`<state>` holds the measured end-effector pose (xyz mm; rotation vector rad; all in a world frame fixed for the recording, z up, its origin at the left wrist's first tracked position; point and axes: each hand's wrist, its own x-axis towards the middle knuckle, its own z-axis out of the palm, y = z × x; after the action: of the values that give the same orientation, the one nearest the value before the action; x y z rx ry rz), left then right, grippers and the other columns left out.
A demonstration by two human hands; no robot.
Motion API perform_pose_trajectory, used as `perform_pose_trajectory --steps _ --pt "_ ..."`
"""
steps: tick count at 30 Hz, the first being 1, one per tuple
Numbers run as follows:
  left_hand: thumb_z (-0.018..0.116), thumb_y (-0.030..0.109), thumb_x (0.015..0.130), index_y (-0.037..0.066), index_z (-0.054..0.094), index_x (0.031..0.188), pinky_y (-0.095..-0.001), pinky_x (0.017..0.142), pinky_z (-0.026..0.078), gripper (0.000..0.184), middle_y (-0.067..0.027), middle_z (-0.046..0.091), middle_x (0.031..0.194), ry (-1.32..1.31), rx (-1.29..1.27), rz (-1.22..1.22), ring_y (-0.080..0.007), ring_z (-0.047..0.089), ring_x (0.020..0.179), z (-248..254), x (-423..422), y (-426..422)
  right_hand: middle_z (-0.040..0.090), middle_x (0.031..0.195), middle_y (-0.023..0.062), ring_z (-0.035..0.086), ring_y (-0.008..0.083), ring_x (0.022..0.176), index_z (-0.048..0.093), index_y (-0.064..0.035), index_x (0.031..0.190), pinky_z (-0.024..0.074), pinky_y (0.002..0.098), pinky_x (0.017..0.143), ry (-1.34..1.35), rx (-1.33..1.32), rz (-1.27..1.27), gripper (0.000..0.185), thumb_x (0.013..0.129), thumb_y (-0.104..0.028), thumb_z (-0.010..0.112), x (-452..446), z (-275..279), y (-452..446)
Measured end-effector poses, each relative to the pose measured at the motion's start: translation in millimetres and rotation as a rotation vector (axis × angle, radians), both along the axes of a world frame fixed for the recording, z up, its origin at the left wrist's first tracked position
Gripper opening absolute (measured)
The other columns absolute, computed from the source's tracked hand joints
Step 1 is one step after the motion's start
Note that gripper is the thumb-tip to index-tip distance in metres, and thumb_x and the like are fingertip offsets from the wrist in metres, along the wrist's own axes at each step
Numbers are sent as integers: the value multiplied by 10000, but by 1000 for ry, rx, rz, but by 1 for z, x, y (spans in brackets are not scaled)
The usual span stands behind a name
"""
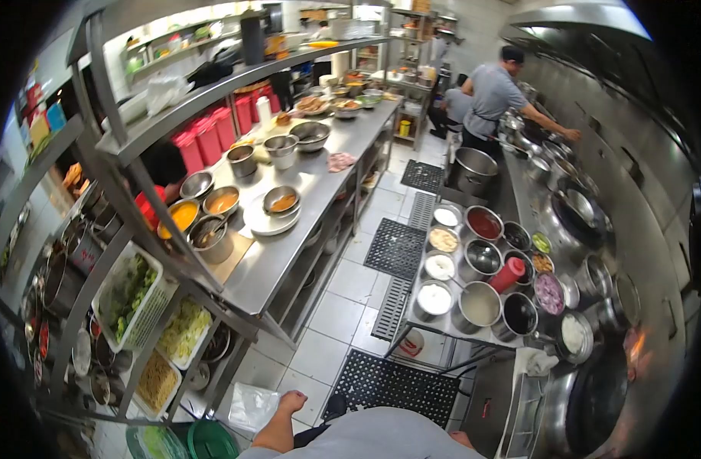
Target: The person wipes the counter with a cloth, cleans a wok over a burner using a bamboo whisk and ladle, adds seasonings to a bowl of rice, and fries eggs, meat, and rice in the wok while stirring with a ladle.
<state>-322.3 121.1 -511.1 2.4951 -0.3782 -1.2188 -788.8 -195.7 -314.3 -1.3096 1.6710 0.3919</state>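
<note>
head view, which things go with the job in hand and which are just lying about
Likely part of the job:
- left hand, curled; its grip is unclear
- plastic bag, right beside that hand

Seemingly just lying about:
- white cloth
- red bottle
- green bin

Pale tiled floor (343, 310) (black mats (400, 246) across it), steel counter (313, 180).

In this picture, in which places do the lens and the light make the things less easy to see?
Head view: wide-angle distortion curves the silver steel hood and the corners fall black; head view: glare whitens patches of the long silver steel table; head view: the bare left hand looks fairly clear.
</note>
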Motion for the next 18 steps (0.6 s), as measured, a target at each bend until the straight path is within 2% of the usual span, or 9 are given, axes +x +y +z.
perform_pose_trajectory --steps 4,5,8,12,15,18 --pt "637 454 806 146 747 1023 -401 956 497 392 -120 716 1084 -44 66 -56 -299 656 1066 -10 -17 -19 682 786 71 665 211 715 678 -59 932 537 352 653 21 28 -101 144 895 -186 621 -24 -3 -7" --pt "635 450 806 139 747 1022 -402 954 497 395 -126 715 1083 -37 60 -89 -302 655 1065 2 -22 -28 689 793 70 668 210 727 686 -61 930 538 351 667 10 38 -136 148 892 -192 626 -28 -9 -10" --pt "628 420 809 108 745 1019 -408 941 501 394 -157 709 1077 -44 54 -184 -318 656 1051 103 -52 -73 679 781 91 671 233 719 674 -51 923 538 372 652 -183 58 -279 132 887 -167 620 -53 -58 -22" --pt "630 414 814 102 743 1020 -408 929 506 390 -158 712 1067 -39 -21 -225 -318 661 1036 66 -66 -94 657 769 129 670 262 680 635 -30 913 543 413 575 -301 90 -413 92 886 -102 583 -77 -97 -36" --pt "632 414 825 97 741 1024 -405 923 508 390 -155 714 1061 -49 -35 -301 -319 662 1030 83 -84 -113 639 765 130 652 251 579 614 -12 986 560 402 482 -284 121 -420 142 919 -122 554 -92 -121 -46" --pt "628 415 841 92 738 1031 -400 919 510 391 -153 714 1063 -47 -34 -352 -320 661 1030 109 -99 -133 654 788 125 659 233 609 616 -16 932 566 410 497 -324 121 -523 105 892 -99 565 -100 -131 -47"
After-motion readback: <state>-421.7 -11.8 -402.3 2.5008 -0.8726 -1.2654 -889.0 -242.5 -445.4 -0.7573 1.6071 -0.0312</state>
